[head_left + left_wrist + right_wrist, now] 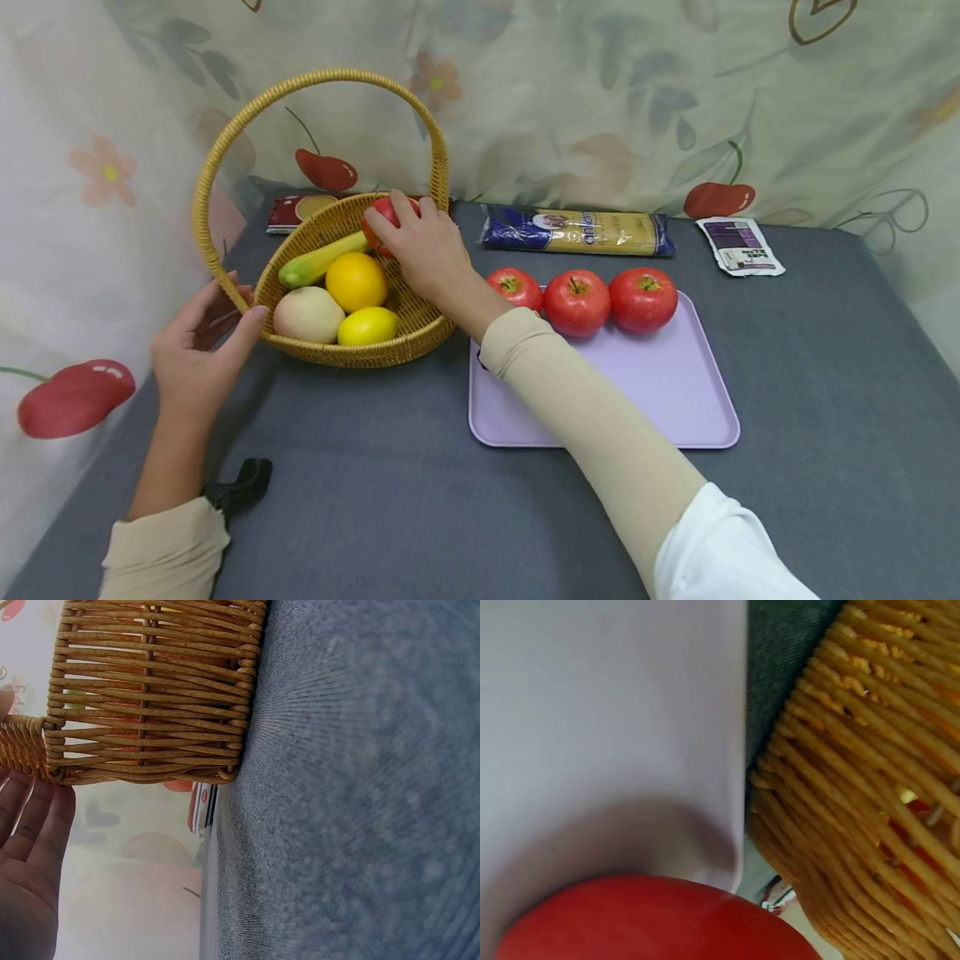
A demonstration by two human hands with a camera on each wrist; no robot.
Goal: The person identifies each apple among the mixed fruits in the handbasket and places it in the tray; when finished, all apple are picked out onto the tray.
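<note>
A wicker basket with a tall arched handle stands at the left of the table. My left hand holds the base of its handle at the left end, thumb in front and fingers behind; the left wrist view shows the fingers against the wicker. Inside the basket's far right part, my right hand grips a red apple from above. Around it in the basket lie a green zucchini-like vegetable, an orange, a lemon and a pale round fruit. The right wrist view does not show the fingers.
Right of the basket lies a lilac tray with three red apples along its far edge. Behind it are a pasta packet and a small white-and-purple sachet. A dark red packet lies behind the basket, near the curtain.
</note>
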